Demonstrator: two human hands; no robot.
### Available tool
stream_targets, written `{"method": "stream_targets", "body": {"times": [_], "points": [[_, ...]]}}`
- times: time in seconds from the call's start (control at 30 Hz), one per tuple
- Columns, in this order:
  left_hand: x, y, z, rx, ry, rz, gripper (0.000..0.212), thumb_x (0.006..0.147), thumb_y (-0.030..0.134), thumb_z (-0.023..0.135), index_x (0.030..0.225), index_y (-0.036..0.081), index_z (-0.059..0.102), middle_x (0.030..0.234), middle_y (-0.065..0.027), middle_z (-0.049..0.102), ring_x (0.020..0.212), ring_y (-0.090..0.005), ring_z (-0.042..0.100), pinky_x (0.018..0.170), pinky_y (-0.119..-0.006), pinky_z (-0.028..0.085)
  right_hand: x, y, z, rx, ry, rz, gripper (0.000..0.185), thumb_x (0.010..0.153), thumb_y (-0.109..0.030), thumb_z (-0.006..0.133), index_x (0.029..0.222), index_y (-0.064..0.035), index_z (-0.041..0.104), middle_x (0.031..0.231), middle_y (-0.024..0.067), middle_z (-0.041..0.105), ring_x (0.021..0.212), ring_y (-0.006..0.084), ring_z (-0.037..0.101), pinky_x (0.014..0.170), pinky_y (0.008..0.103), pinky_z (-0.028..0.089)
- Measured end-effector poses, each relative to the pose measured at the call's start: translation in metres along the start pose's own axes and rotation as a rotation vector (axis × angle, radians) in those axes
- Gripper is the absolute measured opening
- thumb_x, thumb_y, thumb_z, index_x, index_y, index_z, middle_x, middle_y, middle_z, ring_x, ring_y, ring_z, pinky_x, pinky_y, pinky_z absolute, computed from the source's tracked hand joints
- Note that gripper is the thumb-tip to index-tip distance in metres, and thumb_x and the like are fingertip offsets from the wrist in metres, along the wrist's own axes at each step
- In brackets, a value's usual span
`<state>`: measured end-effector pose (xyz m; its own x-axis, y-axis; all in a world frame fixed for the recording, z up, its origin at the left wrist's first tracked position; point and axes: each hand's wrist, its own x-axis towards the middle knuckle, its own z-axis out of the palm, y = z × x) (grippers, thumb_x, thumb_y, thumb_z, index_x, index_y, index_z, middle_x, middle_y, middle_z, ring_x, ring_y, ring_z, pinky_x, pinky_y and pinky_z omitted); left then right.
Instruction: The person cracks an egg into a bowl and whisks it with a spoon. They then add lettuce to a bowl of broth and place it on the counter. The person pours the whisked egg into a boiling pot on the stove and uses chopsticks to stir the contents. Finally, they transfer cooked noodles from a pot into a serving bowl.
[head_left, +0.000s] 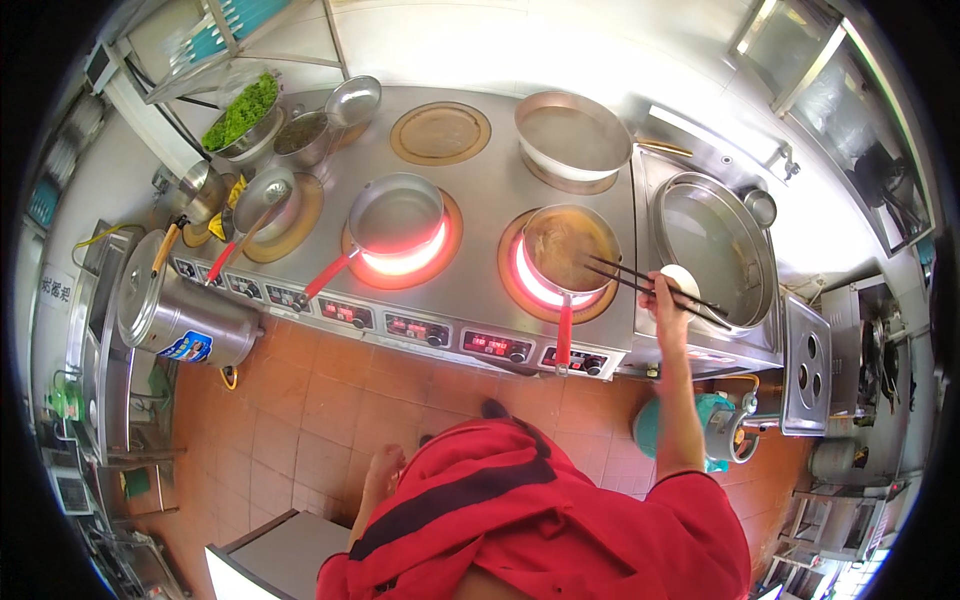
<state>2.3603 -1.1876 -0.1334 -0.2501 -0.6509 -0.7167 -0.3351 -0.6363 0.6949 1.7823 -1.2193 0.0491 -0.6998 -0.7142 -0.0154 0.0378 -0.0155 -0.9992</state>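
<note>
My right hand (660, 301) grips a pair of dark chopsticks (637, 283) at mid-length. Their tips are at the near right part of a saucepan (526, 259) of brownish broth with food in it (562, 247). This pan has a red handle (564, 334) and stands on a glowing red burner (529, 281). Just behind my right hand is a white rounded object (681, 285), partly hidden. My left hand (386, 463) hangs low beside my red top (480, 495), fingers curled and blurred; whether it holds anything is not visible.
A second red-handled pan (397, 214) sits on another glowing burner. A wide pan (574, 131) of cloudy liquid stands behind. A large water vessel (712, 244) is at right. Bowls of leafy greens (244, 112) and dark food (301, 136) are far left. A gas cylinder (727, 435) stands below.
</note>
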Motion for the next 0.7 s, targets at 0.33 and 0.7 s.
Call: {"method": "stream_targets", "body": {"times": [0.33, 0.7], "points": [[-0.014, -0.024, -0.012, 0.002, 0.086, 0.012, 0.015, 0.083, 0.021, 0.052, 0.079, 0.008, 0.058, 0.063, -0.0021, 0.051, 0.054, -0.0135, 0.053, 0.045, -0.028, 0.045, -0.025, -0.011, -0.033, 0.091, 0.163, -0.119, 0.025, 0.09, -0.025, 0.055, 0.101, -0.0023, 0.058, 0.083, 0.0056, 0.058, 0.063, 0.0112, 0.055, 0.057, 0.0235, 0.048], [0.001, -0.015, -0.005, 0.073, 0.173, -0.126, 0.013, 0.083, 0.018, 0.052, 0.078, 0.008, 0.058, 0.065, -0.0024, 0.051, 0.06, -0.0125, 0.053, 0.05, -0.027, 0.045, -0.006, 0.007, 0.032, -0.078, -0.132, -0.179, 0.019, 0.091, -0.016, 0.052, 0.1, -0.001, 0.059, 0.079, 0.0042, 0.058, 0.063, 0.0092, 0.053, 0.058, 0.0212, 0.045]]}}
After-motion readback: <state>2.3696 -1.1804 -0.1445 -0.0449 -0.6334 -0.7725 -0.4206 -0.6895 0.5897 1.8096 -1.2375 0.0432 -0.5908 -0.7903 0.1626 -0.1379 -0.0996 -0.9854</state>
